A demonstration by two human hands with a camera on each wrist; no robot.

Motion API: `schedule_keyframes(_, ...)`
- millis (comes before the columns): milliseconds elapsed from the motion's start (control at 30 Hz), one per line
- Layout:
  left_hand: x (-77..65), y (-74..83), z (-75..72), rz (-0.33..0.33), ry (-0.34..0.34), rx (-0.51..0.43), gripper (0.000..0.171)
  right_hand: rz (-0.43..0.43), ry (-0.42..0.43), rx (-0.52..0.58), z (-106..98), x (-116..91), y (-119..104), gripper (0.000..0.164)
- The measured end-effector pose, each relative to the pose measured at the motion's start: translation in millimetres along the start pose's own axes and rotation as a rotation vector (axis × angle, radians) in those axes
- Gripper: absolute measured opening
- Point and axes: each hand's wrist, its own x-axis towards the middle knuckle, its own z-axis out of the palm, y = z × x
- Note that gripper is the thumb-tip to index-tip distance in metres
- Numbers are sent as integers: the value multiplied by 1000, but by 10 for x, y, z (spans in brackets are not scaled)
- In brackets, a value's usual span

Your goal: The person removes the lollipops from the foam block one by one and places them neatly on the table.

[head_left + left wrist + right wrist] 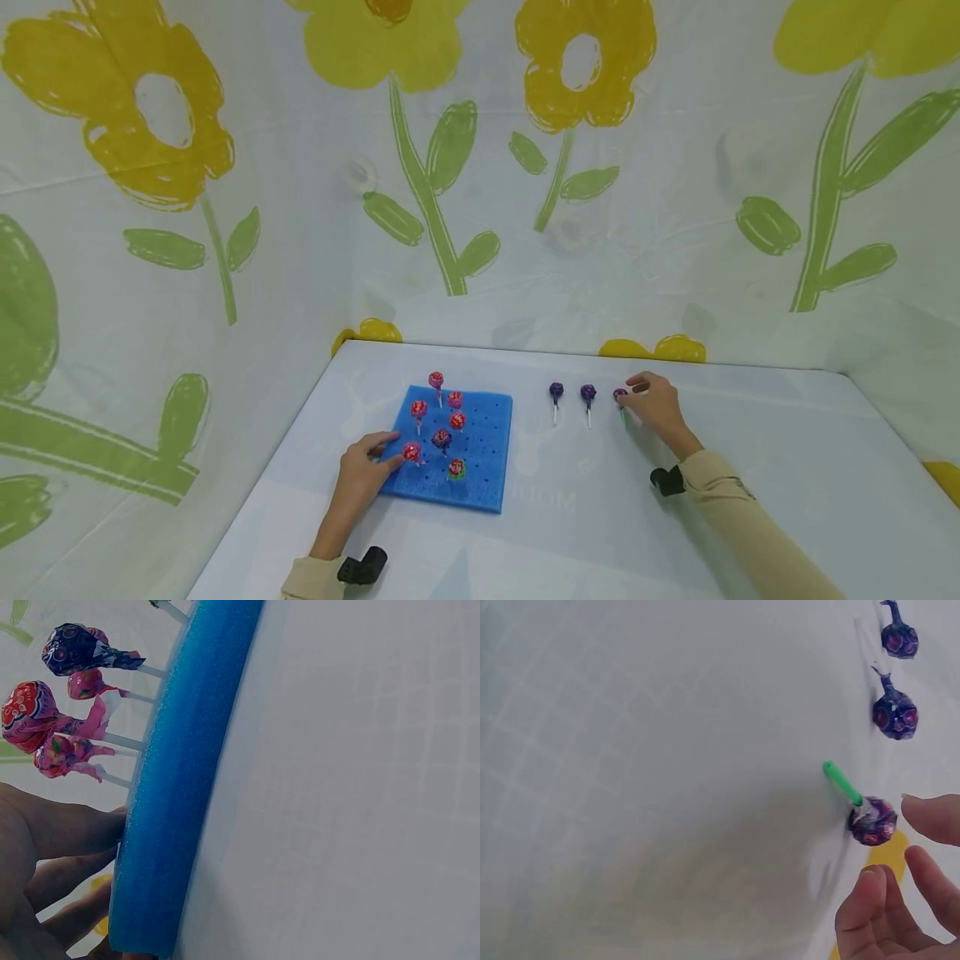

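My left hand (363, 471) rests at the left edge of a blue foam board (480, 492), its fingertips against the foam. Several wrapped lollipops stand upright in the board's holes; a pink one (412, 452) is closest to that hand. At the right, my right hand (658, 408) reaches over a purple-wrapped lollipop with a green stick (873, 821). Thumb and fingers are spread near its head, with a gap showing in the right wrist view. Two more purple lollipops, one in the middle (588, 392) and one at the left (556, 390), lie beside it with white sticks.
The board and the loose lollipops are on a white table (585, 533). Behind the table's far edge hangs a white cloth (645, 275) printed with yellow flowers. A dark wrist camera is on each arm, one at the left (363, 567) and one at the right (667, 481).
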Motion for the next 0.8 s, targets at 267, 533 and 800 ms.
schedule_keyframes(267,4,-5,8,-1,4,0,35,-126,39,21,-47,-56,-123,33)
schedule_keyframes(533,-12,-2,-2,-3,2,6,36,-239,21,37,3,-164,-362,29)
schedule_keyframes(800,-4,2,4,-3,2,4,36,-307,-19,76,71,-344,-690,24)
